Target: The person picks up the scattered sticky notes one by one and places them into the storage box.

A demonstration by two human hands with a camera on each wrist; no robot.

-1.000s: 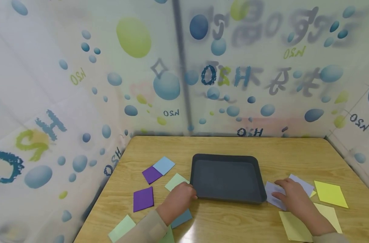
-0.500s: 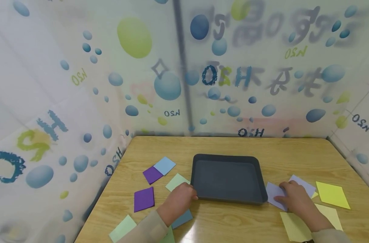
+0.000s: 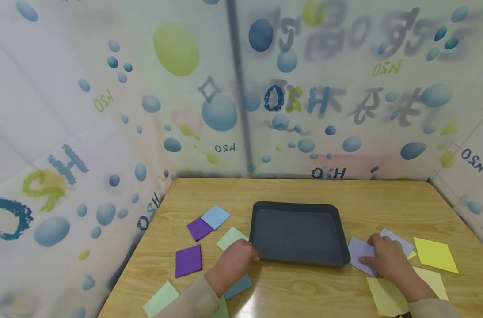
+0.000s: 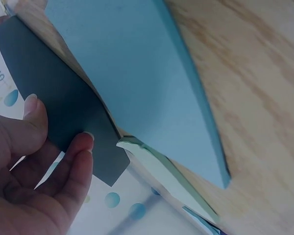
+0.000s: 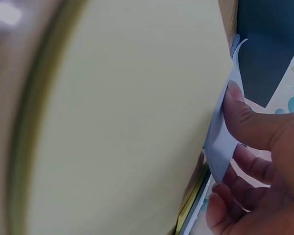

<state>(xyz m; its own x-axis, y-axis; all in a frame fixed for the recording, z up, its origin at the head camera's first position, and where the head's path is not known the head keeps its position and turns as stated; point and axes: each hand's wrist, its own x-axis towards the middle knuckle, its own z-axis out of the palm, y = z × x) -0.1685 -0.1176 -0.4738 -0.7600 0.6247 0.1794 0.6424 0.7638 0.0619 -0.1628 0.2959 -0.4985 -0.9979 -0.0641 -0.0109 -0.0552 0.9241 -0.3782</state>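
Note:
My left hand [image 3: 235, 260] holds the near left corner of a dark grey tray [image 3: 297, 234]. In the left wrist view, its thumb and fingers [image 4: 78, 156] are bent against the tray wall [image 4: 63, 88]. At the tray's right, my right hand [image 3: 386, 258] is over a lavender sticky note [image 3: 359, 254]. The right wrist view shows the thumb on this note [image 5: 223, 147] with fingers curled at its far edge; one corner of the note bends up. A second lavender note [image 3: 400, 243] lies partly behind the right hand. The tray's inside shows only its bare base.
Left of the tray lie purple notes [image 3: 188, 260], a light blue note [image 3: 216, 216], pale green notes [image 3: 230, 238] and a grey-blue note [image 3: 239, 286]. On the right are a bright yellow note [image 3: 436, 255] and pale yellow notes [image 3: 386, 296]. Printed curtains [image 3: 325, 88] surround the wooden table [image 3: 209, 190].
The right hand's fingers have shifted slightly to the right over the lavender notes. The left hand and the tray keep their places.

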